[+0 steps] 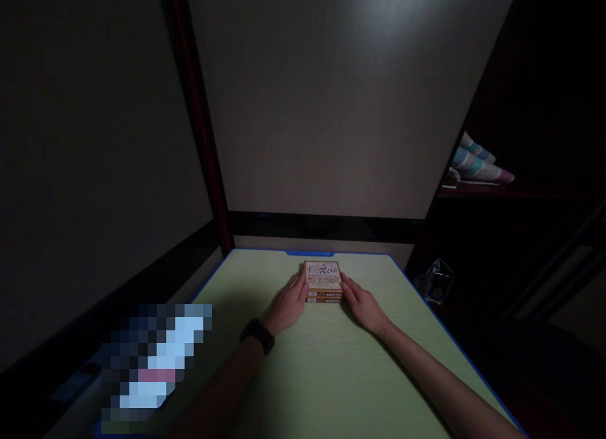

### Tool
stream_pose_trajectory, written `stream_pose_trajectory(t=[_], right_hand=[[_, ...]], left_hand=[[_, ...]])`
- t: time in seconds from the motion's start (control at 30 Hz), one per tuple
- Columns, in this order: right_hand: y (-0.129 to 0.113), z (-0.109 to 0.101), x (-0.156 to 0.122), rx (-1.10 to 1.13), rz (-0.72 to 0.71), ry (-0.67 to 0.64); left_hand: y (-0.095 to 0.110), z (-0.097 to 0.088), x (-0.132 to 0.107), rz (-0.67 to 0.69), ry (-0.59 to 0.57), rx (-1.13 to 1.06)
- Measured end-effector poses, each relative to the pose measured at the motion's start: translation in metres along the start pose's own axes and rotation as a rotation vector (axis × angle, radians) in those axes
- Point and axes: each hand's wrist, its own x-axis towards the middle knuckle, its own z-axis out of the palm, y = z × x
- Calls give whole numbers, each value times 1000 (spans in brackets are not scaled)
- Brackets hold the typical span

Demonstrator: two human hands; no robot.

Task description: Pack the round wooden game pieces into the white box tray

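**Neat little stack squared up between two hands on a green desk**

So the main thing here is a stack of flat printed cases (324, 280) toward the far side of the desk (303, 388), roughly midway across. They're rectangular with crisp corners: pale top face, dark brushy lettering, a band of small reddish-brown artwork below it, and orange-brown edging. The front shows layered edges with small print, too tiny to read. Could be boxes or books, I honestly can't tell.

Both hands are grasping it from the sides. The left hand (290, 303) lies along the left side, the right hand (362, 303) mirrors it on the right — fingers pointing away, thumbs near the front corners. The forearms come in from the near side and converge in a V, bare except for a chunky black wristwatch (258, 335) on the left.

The desk has a smooth, pale green top with faint wood grain, a thin blue rim and a blue tab (310, 253) at the far edge. Behind it stands a big, slightly glossy grey-brown panel (322, 110). Off right there's striped fabric (478, 164) on a dark shelf — plus a shiny, see-through container (439, 281) just beside the desk.
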Motion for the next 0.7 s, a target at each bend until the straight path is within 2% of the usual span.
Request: stream_pose_trajectory(t=[0.13, 0.37, 0.57, 0.7], right_hand=[[-3, -1, -1, -18, 14, -7], [-9, -10, -4, 10, 119, 114], [-11, -7, -8, -28, 97, 69], [-11, -1, -10, -41, 85, 41]], left_hand=[[5, -2, -1, -5, -8, 23], [17, -11, 0, -217, 69, 65], [24, -12, -3, -139, -14, 20], [23, -9, -4, -47, 8, 48]])
